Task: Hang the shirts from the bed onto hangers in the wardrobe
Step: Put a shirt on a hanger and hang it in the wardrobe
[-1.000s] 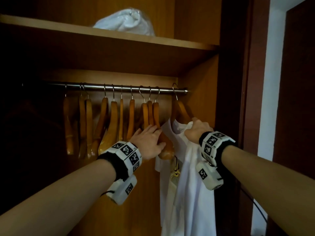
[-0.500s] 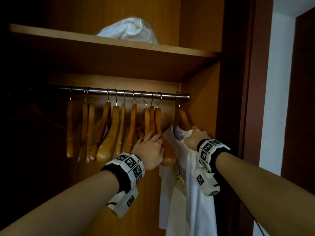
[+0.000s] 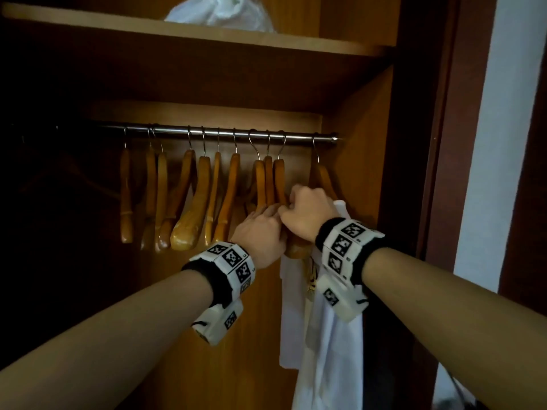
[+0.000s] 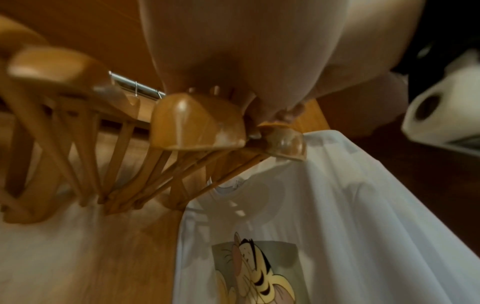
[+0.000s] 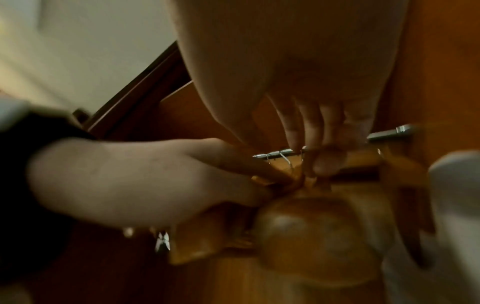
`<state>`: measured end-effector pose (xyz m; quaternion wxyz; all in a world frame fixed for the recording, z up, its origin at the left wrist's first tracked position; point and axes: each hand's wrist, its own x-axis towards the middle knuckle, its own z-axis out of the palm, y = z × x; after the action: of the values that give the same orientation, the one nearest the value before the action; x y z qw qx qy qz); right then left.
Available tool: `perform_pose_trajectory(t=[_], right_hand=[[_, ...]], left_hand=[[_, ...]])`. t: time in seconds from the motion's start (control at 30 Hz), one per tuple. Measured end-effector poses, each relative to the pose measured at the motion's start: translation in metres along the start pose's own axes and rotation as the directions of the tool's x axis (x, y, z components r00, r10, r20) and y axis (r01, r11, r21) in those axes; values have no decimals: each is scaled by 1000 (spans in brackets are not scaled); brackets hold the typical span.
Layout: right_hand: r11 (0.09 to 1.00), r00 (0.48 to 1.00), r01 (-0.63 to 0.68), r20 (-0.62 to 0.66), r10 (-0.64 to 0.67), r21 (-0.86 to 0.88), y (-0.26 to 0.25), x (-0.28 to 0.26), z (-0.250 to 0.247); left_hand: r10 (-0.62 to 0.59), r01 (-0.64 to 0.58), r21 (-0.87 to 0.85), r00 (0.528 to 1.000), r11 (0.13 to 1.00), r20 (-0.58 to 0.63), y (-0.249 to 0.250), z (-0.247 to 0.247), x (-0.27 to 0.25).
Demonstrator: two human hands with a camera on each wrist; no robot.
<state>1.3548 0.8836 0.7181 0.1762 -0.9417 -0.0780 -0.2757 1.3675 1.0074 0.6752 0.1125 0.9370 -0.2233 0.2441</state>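
A white shirt (image 3: 325, 335) with a cartoon print (image 4: 254, 273) hangs on the rightmost wooden hanger (image 3: 324, 176) of the steel rail (image 3: 222, 133). Several bare wooden hangers (image 3: 192, 208) fill the rail to its left. Both hands meet at the bare hanger (image 3: 296, 250) just left of the shirt. My left hand (image 3: 262, 229) holds its sloping arm from the left. My right hand (image 3: 307, 211) pinches the same hanger higher up with curled fingers (image 5: 309, 144). That hanger's rounded end (image 4: 197, 121) shows under my left palm.
A white plastic bag (image 3: 219, 10) lies on the shelf (image 3: 296, 42) above the rail. The wardrobe's side panel (image 3: 364, 143) and dark door frame (image 3: 438, 173) close in right of the shirt. The wardrobe's left part is dark.
My right hand let go of the shirt's shoulder and moved left onto the bare hanger beside it. My left hand stayed on that hanger. The view came closer.
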Motion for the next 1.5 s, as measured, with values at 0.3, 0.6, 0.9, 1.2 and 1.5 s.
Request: perform_pose_trajectory(t=[0.3,0.6,0.9,1.2,1.5], right_hand=[[990,987,-135,94,131,39,9,1,34],[976,971,-205,110,213,-74,7,15,40],[970,970,-243,37,242,29,-2,16,31],[977,975,-213,-62,211,-30,10,-36,13],[973,974,-225,-7,226,39,39,-141,-22]], left_hand=[[-77,78,25,996,997,-50,-3,1,-6],[-16,17,52,1000,998,-26,-14,2,-10],[18,-18,11,1000,1000,10,-24,2,-8],[29,-29,60,999,998,-12,-19,19,-1],[-4,8,65,998,998,-68,0,13,-25]])
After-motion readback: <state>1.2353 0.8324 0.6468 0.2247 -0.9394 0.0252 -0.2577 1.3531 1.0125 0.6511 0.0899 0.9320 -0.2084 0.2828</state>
